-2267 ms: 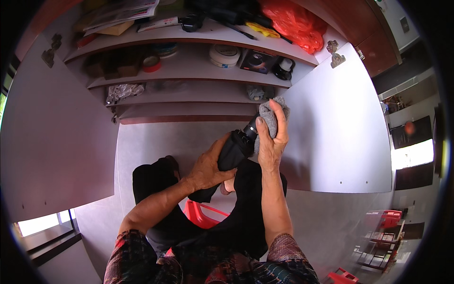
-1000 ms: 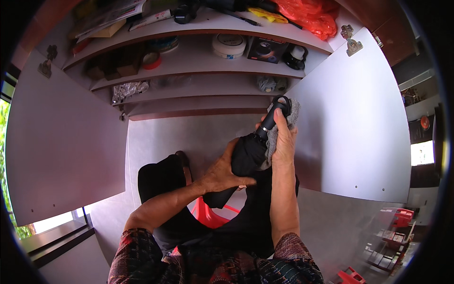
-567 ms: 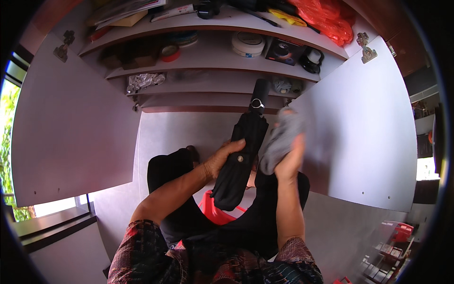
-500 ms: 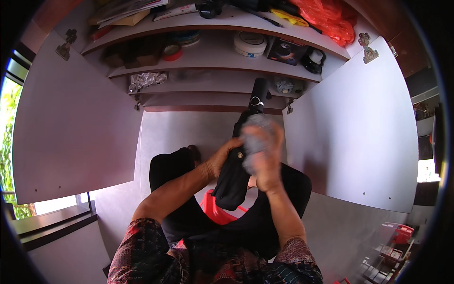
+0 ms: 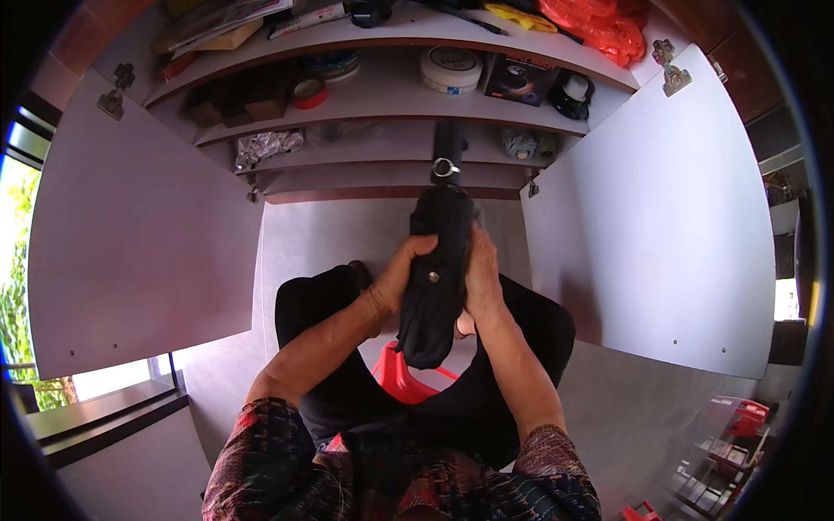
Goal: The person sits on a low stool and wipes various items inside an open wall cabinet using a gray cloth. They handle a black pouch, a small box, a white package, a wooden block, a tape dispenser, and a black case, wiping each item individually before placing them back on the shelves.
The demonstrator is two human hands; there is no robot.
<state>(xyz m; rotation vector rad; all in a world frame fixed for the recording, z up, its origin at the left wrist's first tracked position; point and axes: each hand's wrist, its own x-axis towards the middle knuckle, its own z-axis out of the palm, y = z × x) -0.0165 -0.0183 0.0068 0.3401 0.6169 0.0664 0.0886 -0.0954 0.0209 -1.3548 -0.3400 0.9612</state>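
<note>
A folded black umbrella [image 5: 441, 227] stands out in front of me over my lap, its handle with a silvery ring pointing away toward the cupboard. My left hand [image 5: 400, 276] is closed round its left side, thumb on top near the round snap. Against its right side lies my right hand [image 5: 483, 276], fingers mostly hidden behind the umbrella. A small bit of grey cloth [image 5: 479, 217] shows by those fingertips; the rest of it is out of sight.
An open cupboard surrounds the work, with a left door [image 5: 148, 234] and a right door [image 5: 651, 234]. Its shelves hold a white round tub [image 5: 452, 71], a dark box [image 5: 519, 80], a red plastic bag [image 5: 599, 30] and crumpled foil [image 5: 269, 148]. A red stool [image 5: 404, 382] shows between my legs.
My right hand, with the grey cloth, has gone from the umbrella's top face to its right side and underneath. The umbrella has swung slightly left and stands more upright in view.
</note>
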